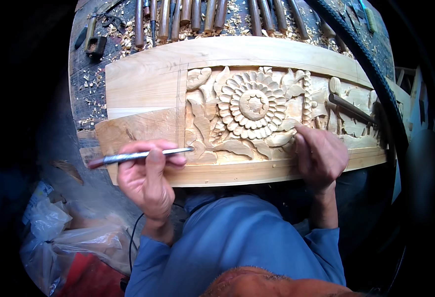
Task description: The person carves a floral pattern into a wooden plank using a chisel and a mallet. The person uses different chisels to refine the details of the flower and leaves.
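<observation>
Left hand (150, 173) fingers pinched on slim tool (128, 157), long axis 9-to-3, tip toward 3; contact with carved panel (252, 131) unclear. Flower centre (253, 105) at 2 o'clock from tip. Right hand (324, 156) farther, at 3, fingers bunched, can't tell if holding. Chip-strewn surface (84, 81); wooden handles (210, 15) at 12; plastic bag (78, 242) at 8.

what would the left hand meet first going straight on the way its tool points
Probably the carved leaves below the flower, met by the tool in the left hand; depth is unclear.
</observation>
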A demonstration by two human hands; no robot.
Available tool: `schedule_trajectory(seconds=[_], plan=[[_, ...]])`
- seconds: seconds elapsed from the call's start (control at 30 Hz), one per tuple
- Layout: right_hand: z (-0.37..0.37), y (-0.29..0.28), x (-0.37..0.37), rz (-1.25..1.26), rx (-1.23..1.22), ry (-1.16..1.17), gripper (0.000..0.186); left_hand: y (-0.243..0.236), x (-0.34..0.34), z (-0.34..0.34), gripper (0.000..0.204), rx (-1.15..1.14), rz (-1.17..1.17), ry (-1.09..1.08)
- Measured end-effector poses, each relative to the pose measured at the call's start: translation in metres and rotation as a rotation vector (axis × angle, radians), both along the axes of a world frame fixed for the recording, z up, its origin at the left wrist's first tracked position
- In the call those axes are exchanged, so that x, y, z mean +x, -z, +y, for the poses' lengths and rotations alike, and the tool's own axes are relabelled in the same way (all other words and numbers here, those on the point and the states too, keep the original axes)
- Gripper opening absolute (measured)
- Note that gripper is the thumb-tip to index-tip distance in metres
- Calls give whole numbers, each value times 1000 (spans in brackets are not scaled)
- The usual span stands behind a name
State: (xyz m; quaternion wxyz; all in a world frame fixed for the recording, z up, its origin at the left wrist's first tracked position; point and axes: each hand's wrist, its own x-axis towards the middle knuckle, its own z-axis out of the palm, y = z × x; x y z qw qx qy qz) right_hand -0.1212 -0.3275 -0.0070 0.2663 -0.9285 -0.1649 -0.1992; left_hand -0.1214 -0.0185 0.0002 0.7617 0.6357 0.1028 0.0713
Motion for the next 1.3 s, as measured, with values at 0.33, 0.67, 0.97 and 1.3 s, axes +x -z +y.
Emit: schedule_trajectory(seconds=[0.33,0.67,0.97,1.3], plan=[[8,-10,-12,115,-183,-57,17,23,-1,29,23,282,-44,-142],[13,-6,-7,42,-166,-15,25,27,1,32,26,206,-116,-143],[6,2,-11,-145,-110,-5,22,26,3,31,30,124,-97,-108],[-36,-15,-32,-279,-248,383,25,9,-2,36,21,237,-236,-104]])
